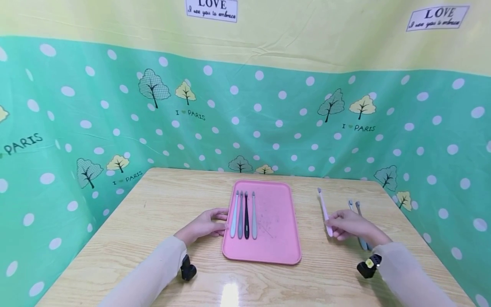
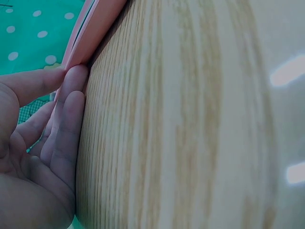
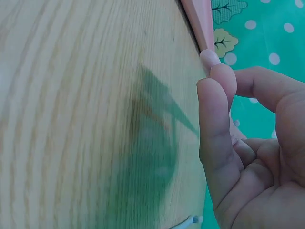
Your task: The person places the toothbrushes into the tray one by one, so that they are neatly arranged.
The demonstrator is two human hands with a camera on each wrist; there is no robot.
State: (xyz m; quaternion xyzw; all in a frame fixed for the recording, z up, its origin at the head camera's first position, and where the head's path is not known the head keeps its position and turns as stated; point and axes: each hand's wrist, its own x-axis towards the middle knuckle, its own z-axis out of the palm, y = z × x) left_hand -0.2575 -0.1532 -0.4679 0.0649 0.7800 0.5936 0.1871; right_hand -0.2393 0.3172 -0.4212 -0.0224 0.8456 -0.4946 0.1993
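Note:
My left hand [image 1: 207, 222] pinches the left rim of a pink tray [image 1: 274, 249], its thumb and fingertips at the edge in the left wrist view. On the tray's left half, several toothbrushes lie side by side: a pale blue one [image 1: 234, 219], a grey-blue one [image 1: 240, 219], a black one [image 1: 246, 219] and a grey one [image 1: 254, 219]. Right of the tray, my right hand [image 1: 348, 224] holds a light pink toothbrush [image 1: 323, 205] near its handle end, bristle head pointing away. In the right wrist view my fingers hide most of it.
Two more toothbrushes, one pale blue [image 1: 350, 204] and one grey [image 1: 358, 208], lie on the wooden table [image 1: 184, 260], partly under my right hand and wrist. A green and yellow curtain [image 1: 268, 106] hangs behind the table and along both sides.

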